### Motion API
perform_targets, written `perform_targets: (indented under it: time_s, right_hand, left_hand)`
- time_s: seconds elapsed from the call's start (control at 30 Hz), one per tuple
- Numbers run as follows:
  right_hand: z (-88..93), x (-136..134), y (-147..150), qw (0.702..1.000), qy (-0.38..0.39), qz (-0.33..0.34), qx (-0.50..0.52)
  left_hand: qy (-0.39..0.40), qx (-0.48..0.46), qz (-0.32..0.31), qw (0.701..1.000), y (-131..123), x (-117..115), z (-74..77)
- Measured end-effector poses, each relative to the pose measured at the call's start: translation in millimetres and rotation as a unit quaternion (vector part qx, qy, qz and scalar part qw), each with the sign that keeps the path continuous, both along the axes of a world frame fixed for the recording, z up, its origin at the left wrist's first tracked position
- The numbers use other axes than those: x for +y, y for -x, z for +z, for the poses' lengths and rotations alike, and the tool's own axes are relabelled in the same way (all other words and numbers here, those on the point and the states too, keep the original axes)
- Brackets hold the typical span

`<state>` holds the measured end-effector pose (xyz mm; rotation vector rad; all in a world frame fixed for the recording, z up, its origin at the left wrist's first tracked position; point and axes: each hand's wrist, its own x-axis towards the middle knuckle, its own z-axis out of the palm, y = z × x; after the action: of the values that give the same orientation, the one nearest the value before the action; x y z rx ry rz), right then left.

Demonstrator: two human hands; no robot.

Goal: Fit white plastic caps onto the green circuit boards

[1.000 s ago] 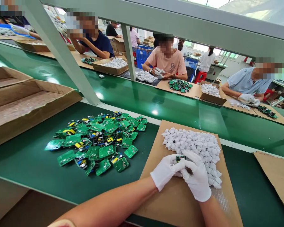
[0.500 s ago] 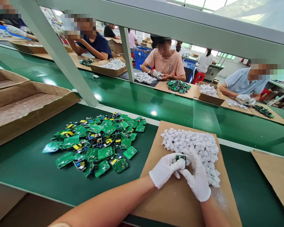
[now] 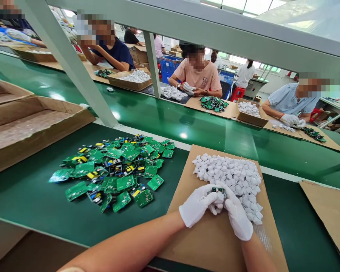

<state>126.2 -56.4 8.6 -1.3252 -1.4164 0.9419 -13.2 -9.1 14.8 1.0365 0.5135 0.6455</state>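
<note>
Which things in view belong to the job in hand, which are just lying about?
Likely in the job:
green circuit board, in left hand, right hand against it
loose board pile
white pieces
cardboard sheet under them

Apparently lying about:
cardboard trays at left
cardboard piece at right
white item on green belt

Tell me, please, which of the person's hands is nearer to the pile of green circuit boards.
Left: the left hand is across a gap to the right of the pile of green circuit boards; the right hand is farther right, by the white pieces.
</note>
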Motion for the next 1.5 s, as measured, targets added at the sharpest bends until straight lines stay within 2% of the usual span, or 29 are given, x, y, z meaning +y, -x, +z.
perform_targets:
  time_s: [0.17, 0.33, 0.43, 0.53, 0.7, 0.83, 0.97, 1.07, 1.17, 1.33, 1.5]
  right_hand:
    - [-7.8, 0.5, 0.7, 0.997, 0.033, -0.070, -0.012]
    - [-8.6, 0.6, -3.7, 0.998, 0.037, -0.045, -0.020]
    - [-7.8, 1.7, -5.4, 0.997, 0.034, -0.052, -0.048]
    - [-7.1, 2.6, -5.3, 0.997, 0.038, -0.047, -0.045]
    - [-4.7, 2.7, -4.3, 0.997, 0.039, -0.046, -0.048]
    - [-4.8, 3.2, -4.0, 0.997, 0.022, -0.013, -0.069]
    - [-8.5, 4.9, -4.4, 0.992, 0.017, -0.025, -0.126]
    - [-10.7, 5.1, -6.1, 0.993, 0.009, -0.006, -0.119]
    - [-10.5, 3.6, -6.3, 0.994, 0.002, 0.013, -0.106]
    - [-7.8, 4.4, 0.3, 0.986, 0.048, -0.039, -0.152]
    - [-5.5, 4.4, -2.5, 0.994, 0.074, 0.010, -0.074]
  left_hand:
    - [-0.067, -0.005, -0.028, 0.997, 1.9, -3.1, 1.1]
    - [-0.062, 0.016, -0.048, 0.997, -0.7, -2.7, -10.8]
    - [-0.065, 0.015, -0.037, 0.997, -1.6, -1.1, -17.4]
    - [-0.035, -0.010, -0.050, 0.998, -1.4, 2.4, -15.9]
    - [0.059, -0.025, -0.095, 0.993, -0.8, 7.9, -4.3]
    - [0.101, -0.021, -0.077, 0.992, -1.8, 7.9, -2.2]
    - [0.154, -0.050, -0.087, 0.983, -1.4, 7.7, -0.6]
    - [0.177, -0.036, -0.075, 0.981, -0.5, 7.6, 1.6]
    - [0.193, -0.037, -0.063, 0.978, -0.6, 6.5, 2.0]
    - [0.166, -0.042, -0.071, 0.983, -4.4, 5.2, -1.9]
    - [0.163, 0.005, -0.042, 0.986, -6.3, 6.2, -5.3]
